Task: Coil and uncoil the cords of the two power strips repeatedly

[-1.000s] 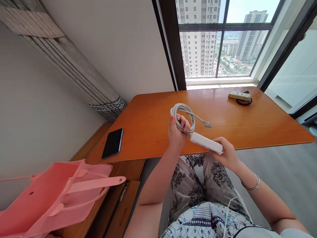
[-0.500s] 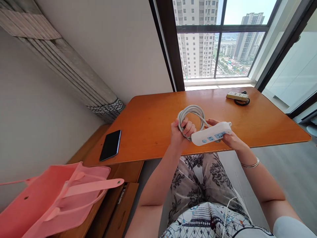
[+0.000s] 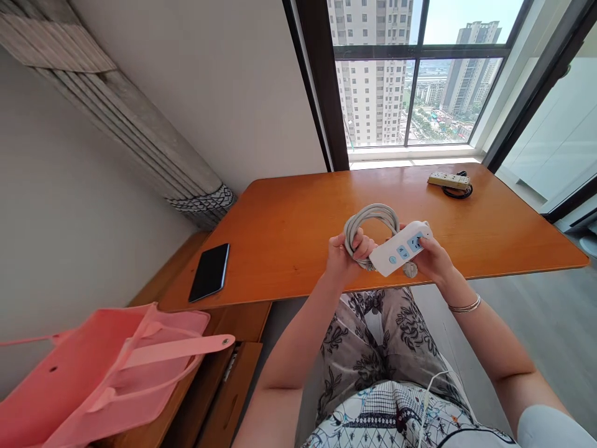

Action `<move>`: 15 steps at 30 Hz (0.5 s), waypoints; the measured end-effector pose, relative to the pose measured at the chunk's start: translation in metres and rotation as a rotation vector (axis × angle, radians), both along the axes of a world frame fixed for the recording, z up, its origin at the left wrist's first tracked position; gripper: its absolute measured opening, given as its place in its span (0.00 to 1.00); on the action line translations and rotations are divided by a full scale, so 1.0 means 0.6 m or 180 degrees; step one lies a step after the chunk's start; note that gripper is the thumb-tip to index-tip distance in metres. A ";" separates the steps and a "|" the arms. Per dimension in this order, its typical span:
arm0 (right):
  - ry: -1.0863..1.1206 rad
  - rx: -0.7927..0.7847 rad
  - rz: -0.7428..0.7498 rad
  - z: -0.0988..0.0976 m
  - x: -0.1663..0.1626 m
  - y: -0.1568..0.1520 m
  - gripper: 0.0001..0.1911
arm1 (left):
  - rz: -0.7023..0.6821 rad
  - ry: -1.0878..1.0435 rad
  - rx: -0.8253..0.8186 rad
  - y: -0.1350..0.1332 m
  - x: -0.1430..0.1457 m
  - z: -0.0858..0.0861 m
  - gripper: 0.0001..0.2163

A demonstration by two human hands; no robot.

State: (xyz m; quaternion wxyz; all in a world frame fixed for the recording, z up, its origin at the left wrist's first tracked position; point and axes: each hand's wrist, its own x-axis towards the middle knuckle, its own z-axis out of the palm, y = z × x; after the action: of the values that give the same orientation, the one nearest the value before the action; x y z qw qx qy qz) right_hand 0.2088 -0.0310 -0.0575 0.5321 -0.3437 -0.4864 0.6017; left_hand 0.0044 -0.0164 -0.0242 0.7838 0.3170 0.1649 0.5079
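Note:
My left hand (image 3: 344, 258) is closed round a coiled grey cable (image 3: 370, 219), held upright over the near edge of the orange wooden table (image 3: 289, 230). My right hand (image 3: 431, 258) grips a white power strip (image 3: 405, 248) with blue sockets, tilted up to the right and facing me. The strip joins the coil at its lower left end. The cable's grey plug (image 3: 410, 269) hangs just below the strip, beside my right hand. A bangle sits on my right wrist.
A black phone (image 3: 209, 271) lies at the table's left corner. A second power strip (image 3: 450, 181) with a black cable rests at the far right by the window. A pink bag (image 3: 107, 373) sits on a low wooden cabinet at lower left.
My right hand lifted the power strip from below the table edge, turned its sockets toward me and brought it against the coil. The plug, earlier sticking out to the right, now hangs under the strip.

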 end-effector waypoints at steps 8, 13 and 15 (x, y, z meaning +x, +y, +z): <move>-0.0152 -0.0271 -0.0549 0.010 0.020 0.001 0.26 | -0.0547 0.0854 -0.0021 0.037 -0.039 -0.011 0.20; -0.0538 -0.0203 0.0020 0.036 0.023 -0.006 0.27 | -0.1336 0.1811 0.0066 0.069 -0.048 0.006 0.32; -0.0821 -0.0071 0.0245 0.042 0.023 -0.007 0.28 | -0.1388 0.2136 0.0165 0.068 -0.040 0.007 0.31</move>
State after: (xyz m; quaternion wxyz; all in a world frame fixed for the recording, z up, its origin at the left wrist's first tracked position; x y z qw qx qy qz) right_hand 0.2224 -0.0352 -0.0320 0.4378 -0.4053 -0.5569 0.5778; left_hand -0.0197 0.0246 -0.0201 0.7676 0.5126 0.3276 0.2019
